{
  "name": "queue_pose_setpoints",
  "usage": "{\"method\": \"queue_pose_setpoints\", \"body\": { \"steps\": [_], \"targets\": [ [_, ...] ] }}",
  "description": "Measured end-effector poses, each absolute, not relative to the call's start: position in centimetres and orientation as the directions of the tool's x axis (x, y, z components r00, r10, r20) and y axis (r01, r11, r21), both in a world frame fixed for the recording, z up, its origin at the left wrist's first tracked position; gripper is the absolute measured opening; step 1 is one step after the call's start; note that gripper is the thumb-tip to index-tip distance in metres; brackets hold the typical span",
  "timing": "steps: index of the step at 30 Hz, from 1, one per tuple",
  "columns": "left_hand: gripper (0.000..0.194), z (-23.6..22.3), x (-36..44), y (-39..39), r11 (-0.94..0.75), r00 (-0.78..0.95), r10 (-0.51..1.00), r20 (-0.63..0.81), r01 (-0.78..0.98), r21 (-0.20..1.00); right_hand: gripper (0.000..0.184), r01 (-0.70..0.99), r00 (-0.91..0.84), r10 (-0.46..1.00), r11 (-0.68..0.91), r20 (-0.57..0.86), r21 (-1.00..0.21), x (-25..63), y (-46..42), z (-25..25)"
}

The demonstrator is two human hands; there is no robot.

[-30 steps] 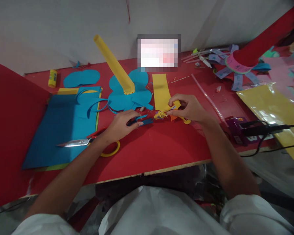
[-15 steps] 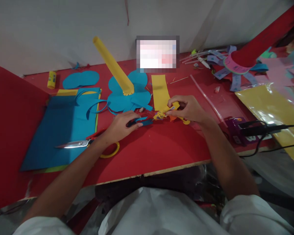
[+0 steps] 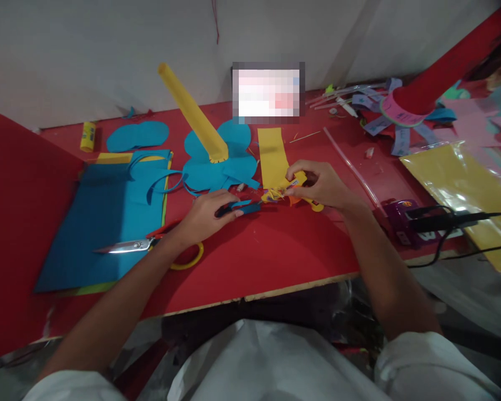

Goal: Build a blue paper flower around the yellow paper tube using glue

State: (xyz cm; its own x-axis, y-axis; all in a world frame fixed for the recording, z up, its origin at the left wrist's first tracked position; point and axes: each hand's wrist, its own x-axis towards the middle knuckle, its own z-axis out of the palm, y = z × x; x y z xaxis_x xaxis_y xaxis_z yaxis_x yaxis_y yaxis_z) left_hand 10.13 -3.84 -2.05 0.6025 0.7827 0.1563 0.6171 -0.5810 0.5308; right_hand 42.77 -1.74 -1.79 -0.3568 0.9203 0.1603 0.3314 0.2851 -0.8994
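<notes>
My left hand [image 3: 206, 217] rests low over the red tabletop, thumb and fingers curled around blue paper strips [image 3: 250, 209]. To its right, my right hand [image 3: 323, 184] pinches a yellow piece with a small printed label [image 3: 297, 180]; its exact kind is unclear. A tangle of thin yellow scraps [image 3: 273, 195] lies between the hands, with an orange bit [image 3: 294, 200] under the right fingers. Just behind, a yellow paper strip [image 3: 272, 153] lies flat. A blue petal-shaped paper base [image 3: 242, 164] carries a tilted yellow paper tube [image 3: 192, 108].
Red-and-yellow scissors [image 3: 129, 246] lie partly under my left forearm, over blue sheets [image 3: 92, 223]. A glue stick [image 3: 88, 137] stands at the back left. At right are a clear straw [image 3: 353, 167], a purple box [image 3: 401, 223] with black cables and a yellow packet [image 3: 451, 172].
Both hands stay in almost the same places. The yellow scraps between them shift very slightly.
</notes>
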Motion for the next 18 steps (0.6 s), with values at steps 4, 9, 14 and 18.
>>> {"method": "queue_pose_setpoints", "body": {
  "steps": [4, 9, 14, 18],
  "targets": [
    [0.043, -2.0, 10.2, -3.9, -0.582, 0.601, 0.783, 0.16, 0.617, 0.53, 0.037, 0.314, -0.363, 0.916, 0.292, 0.17, -0.903, 42.8, -1.8, -1.4],
    [0.044, -2.0, 10.2, -3.9, -0.583, 0.607, 0.78, 0.151, 0.616, 0.53, 0.031, 0.372, -0.305, 0.926, 0.33, 0.221, -0.868, 43.3, -1.5, -1.4],
    [0.045, -2.0, 10.2, -3.9, -0.577, 0.61, 0.78, 0.142, 0.612, 0.54, 0.024, 0.434, -0.107, 0.931, 0.358, 0.348, -0.827, 44.1, -0.5, -2.0],
    [0.041, -2.1, 10.2, -3.9, -0.565, 0.612, 0.782, 0.116, 0.618, 0.547, 0.022, 0.535, 0.08, 0.878, 0.362, 0.472, -0.763, 45.3, 0.8, -3.5]
  ]
}}
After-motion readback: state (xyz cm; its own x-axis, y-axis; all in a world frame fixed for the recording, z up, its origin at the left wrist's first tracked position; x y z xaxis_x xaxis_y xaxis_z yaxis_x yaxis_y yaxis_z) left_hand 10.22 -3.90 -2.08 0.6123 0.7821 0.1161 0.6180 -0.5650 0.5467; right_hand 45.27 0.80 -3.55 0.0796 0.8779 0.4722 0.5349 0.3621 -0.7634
